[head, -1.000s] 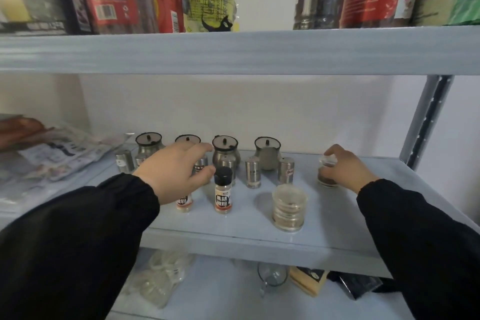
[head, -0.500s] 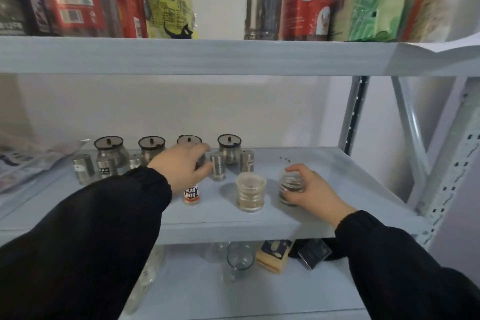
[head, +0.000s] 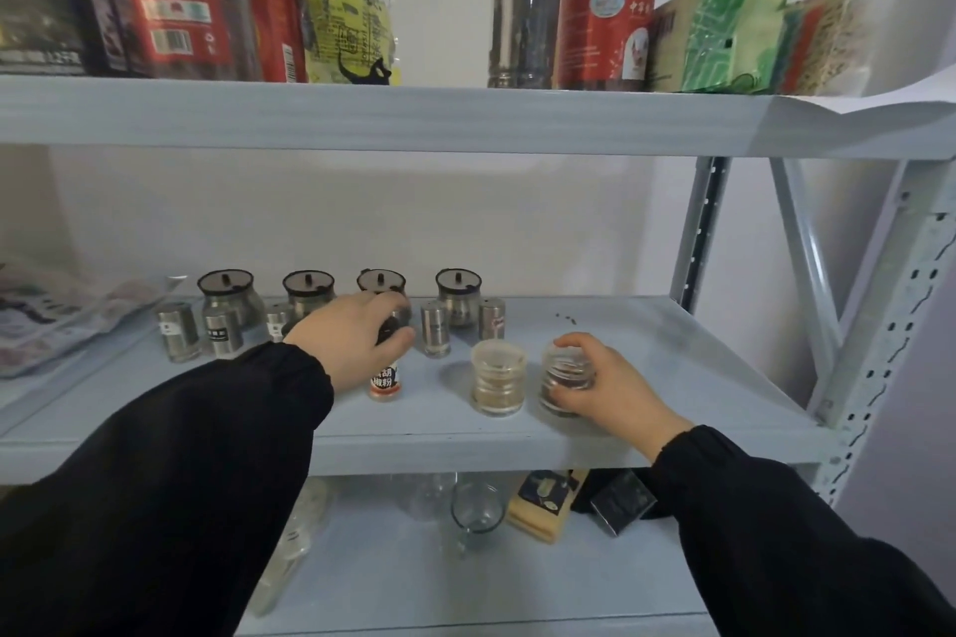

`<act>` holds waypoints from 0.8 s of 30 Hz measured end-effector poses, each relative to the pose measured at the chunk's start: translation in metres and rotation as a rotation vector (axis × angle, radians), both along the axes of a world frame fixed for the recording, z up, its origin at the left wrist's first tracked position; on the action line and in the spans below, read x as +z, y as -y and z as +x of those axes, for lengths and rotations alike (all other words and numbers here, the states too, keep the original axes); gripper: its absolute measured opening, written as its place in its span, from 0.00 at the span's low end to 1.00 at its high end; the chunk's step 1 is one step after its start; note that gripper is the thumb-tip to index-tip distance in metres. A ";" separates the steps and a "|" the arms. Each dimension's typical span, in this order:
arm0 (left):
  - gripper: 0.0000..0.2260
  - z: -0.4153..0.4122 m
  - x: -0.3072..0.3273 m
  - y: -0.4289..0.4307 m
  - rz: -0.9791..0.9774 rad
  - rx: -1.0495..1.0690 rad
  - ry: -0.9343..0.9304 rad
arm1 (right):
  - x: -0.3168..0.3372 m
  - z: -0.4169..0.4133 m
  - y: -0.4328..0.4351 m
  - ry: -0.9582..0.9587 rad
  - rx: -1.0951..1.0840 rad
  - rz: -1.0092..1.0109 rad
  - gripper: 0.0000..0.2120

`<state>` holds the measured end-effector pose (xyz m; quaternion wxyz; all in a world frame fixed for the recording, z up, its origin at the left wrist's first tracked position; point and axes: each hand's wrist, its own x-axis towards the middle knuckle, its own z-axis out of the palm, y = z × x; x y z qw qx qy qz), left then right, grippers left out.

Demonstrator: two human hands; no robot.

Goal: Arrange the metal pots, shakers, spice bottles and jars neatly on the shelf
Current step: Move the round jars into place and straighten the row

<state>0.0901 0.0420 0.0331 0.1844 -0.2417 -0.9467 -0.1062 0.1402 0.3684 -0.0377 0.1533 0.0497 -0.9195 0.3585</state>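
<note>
While right fingers wrap the jar, left fingers cap the spice bottle.

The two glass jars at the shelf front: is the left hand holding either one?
No: the left hand grips the spice bottle; the right hand holds the right-hand jar.

Shelf — painted metal, matt pale blue-grey. On it, at the back: pots of brushed steel with dark lids; shakers of satin steel. Near its front edge — ribbed clear jars, glossy. Sleeves: matt black cloth.
</note>
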 end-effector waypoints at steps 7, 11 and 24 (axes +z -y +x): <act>0.22 0.007 0.003 0.025 0.023 0.060 -0.002 | 0.000 0.001 -0.003 0.050 0.000 0.026 0.34; 0.23 0.009 0.018 0.051 0.037 0.115 -0.003 | 0.023 0.005 -0.003 -0.014 -0.035 0.019 0.43; 0.18 -0.004 0.009 0.132 0.276 0.178 0.103 | 0.077 -0.039 0.146 -0.171 0.198 0.221 0.23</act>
